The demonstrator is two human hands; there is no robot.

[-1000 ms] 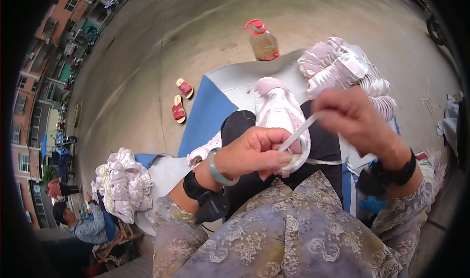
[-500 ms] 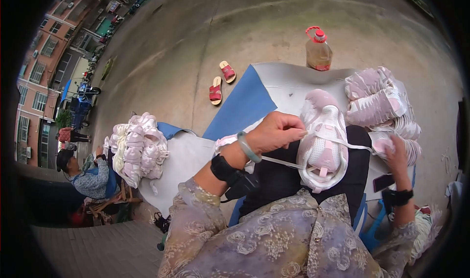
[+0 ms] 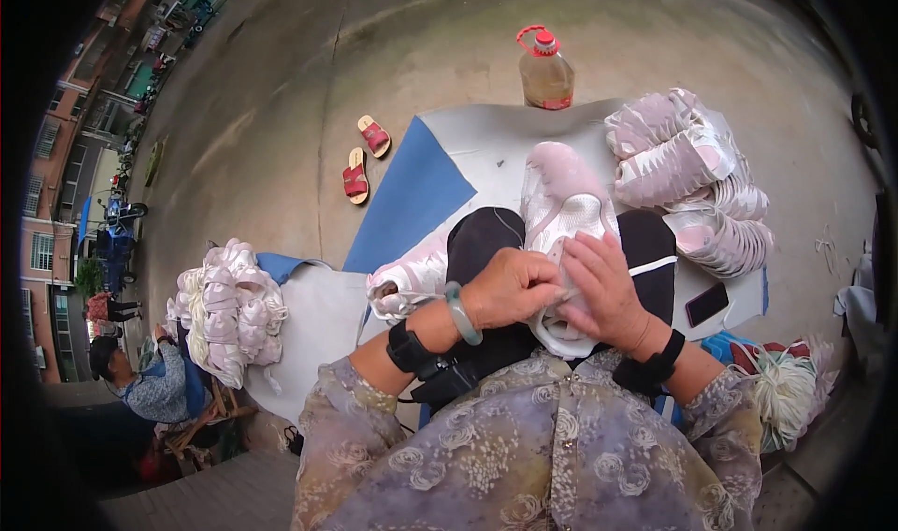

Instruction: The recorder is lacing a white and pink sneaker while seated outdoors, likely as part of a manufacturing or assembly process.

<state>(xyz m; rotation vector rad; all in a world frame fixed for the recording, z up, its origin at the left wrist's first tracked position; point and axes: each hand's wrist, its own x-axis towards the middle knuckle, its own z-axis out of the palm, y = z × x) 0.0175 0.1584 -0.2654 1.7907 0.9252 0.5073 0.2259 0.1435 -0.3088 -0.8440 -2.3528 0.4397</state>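
Note:
A pink and white sneaker lies across my lap, its toe pointing away from me. My left hand is at the shoe's left side, fingers closed in a pinch at the lacing; the bit of lace between them is mostly covered. Over the shoe's tongue and opening lies my right hand, fingers stretched out and thumb apart, touching the upper. From beside it a white shoelace runs out to the right across my dark trouser leg. Both hands hide much of the lacing.
Bundled pink sneakers are stacked at right, near a dark phone and white laces. Another sneaker lies left of my knee. Beyond are a red-capped jug and red slippers. A person sits by a shoe pile.
My right hand has come in from the far right onto the shoe, beside my left hand. The lace stretched out to the left no longer shows. The view has shifted right.

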